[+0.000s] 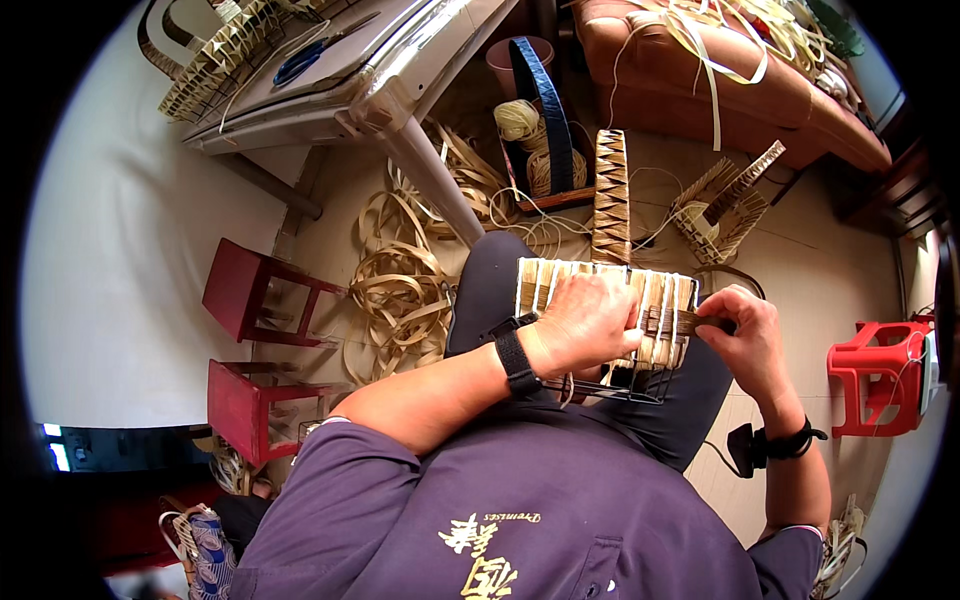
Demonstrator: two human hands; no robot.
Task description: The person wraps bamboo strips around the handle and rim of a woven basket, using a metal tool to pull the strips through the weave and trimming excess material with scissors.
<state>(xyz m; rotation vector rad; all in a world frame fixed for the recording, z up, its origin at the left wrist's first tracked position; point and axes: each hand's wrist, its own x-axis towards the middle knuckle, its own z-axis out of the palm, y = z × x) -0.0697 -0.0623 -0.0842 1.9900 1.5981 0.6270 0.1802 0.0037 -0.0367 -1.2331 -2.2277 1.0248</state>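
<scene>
A small basket (668,288) with a black wire frame and pale woven strips rests on my lap. Its tall handle (611,200), wrapped in brown and tan strips, points away from me. My left hand (588,325) lies over the basket's middle, fingers curled down and gripping the weave. At the basket's right edge, my right hand (750,335) pinches a dark brown flat strip (690,321). That strip runs leftward into the pale weave, toward my left fingertips. The lower part of the wire frame (640,392) shows bare near my waist. My left fingertips are partly hidden.
Tangled tan strips (395,290) lie on the floor to the left, by a table leg (435,175). Blue-handled scissors (300,62) rest on the table. Ahead stands a basket with a blue handle (545,90), holding twine balls (518,120). Red stools (240,290) flank me.
</scene>
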